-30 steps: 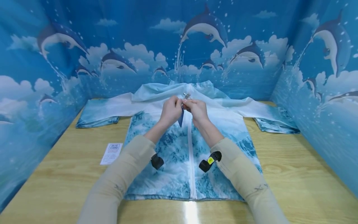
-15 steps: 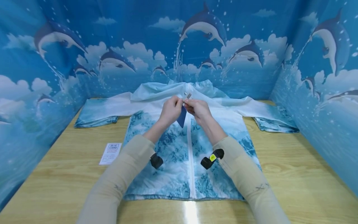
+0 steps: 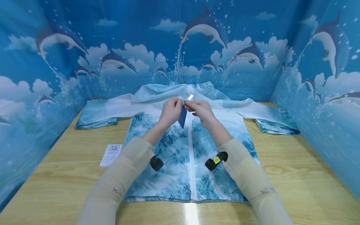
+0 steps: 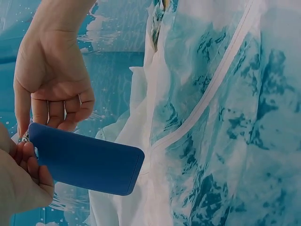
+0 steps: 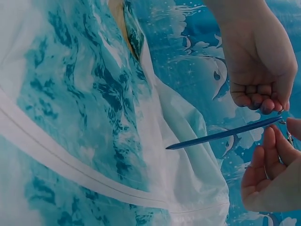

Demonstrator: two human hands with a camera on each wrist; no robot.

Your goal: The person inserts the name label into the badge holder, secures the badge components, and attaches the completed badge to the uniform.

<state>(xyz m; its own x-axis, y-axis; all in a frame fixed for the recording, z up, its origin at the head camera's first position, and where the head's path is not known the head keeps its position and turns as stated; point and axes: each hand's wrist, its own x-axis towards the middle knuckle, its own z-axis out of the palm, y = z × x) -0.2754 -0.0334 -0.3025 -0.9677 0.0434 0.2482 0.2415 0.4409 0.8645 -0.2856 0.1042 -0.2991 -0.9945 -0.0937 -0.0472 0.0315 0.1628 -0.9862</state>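
The blue tag [image 3: 182,118] hangs over the spread-out jacket [image 3: 171,186], toward the far edge of the desk [image 3: 292,184]. The left hand [image 3: 170,110] pinches its top; the right hand [image 3: 203,112] pinches the shiny clip [image 3: 190,97]. A white card [image 3: 111,155] lies toward the left edge.

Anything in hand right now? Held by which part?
Blue card holder, pinched by the left hand and right hand at its upper end, where the metal clip attaches.

The head view is bright and evenly lit; white glare marks the near surface [image 3: 292,178]; both wrist views look dimmer and slightly soft.
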